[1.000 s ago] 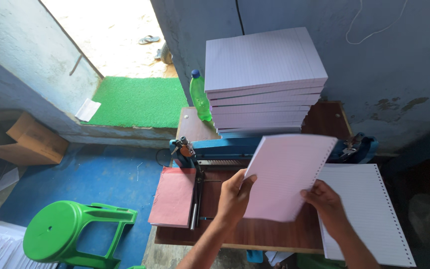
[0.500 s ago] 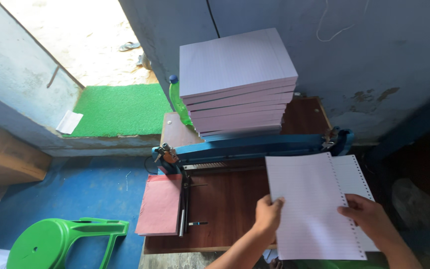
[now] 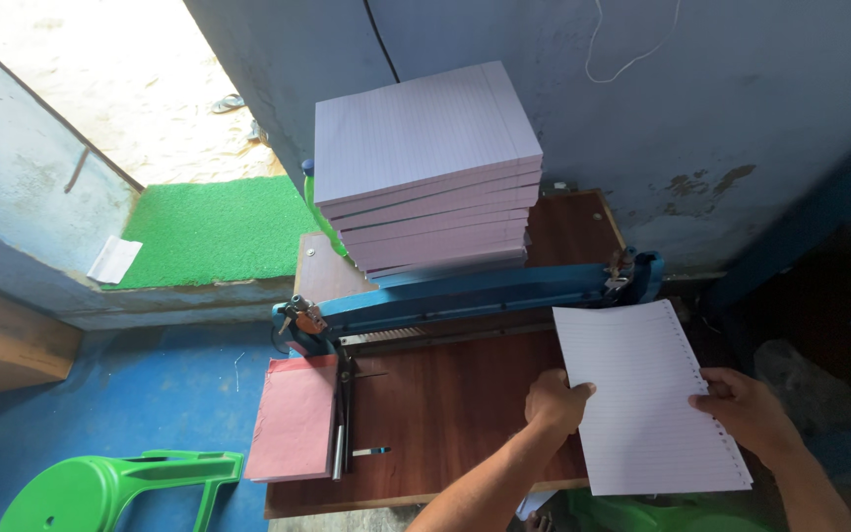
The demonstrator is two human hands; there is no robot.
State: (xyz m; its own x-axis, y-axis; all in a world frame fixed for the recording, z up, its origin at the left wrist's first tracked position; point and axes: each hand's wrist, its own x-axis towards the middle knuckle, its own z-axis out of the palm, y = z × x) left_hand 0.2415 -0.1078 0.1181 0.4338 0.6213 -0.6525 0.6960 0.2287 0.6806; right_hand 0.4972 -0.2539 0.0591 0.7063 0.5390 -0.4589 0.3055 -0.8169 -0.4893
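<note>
A stack of ruled white sheets (image 3: pixel 642 394), punched with holes along its right edge, lies at the right end of a brown wooden table (image 3: pixel 445 414). My left hand (image 3: pixel 556 401) grips the stack's left edge. My right hand (image 3: pixel 746 409) holds its right, punched edge. Behind the sheets runs a long blue punching machine (image 3: pixel 465 296) across the table. A tall pile of lilac ruled paper (image 3: pixel 425 167) stands behind the machine against the wall.
A pink pad (image 3: pixel 295 419) lies at the table's left end beside a metal bar. A green plastic stool (image 3: pixel 110 488) stands on the blue floor at lower left. A green mat (image 3: pixel 214 232), a green bottle (image 3: pixel 319 207) and a cardboard box (image 3: pixel 2 340) are further left.
Both hands carried the sheets from above the table's middle to the right and laid them flat on the punched stack. The view swung right.
</note>
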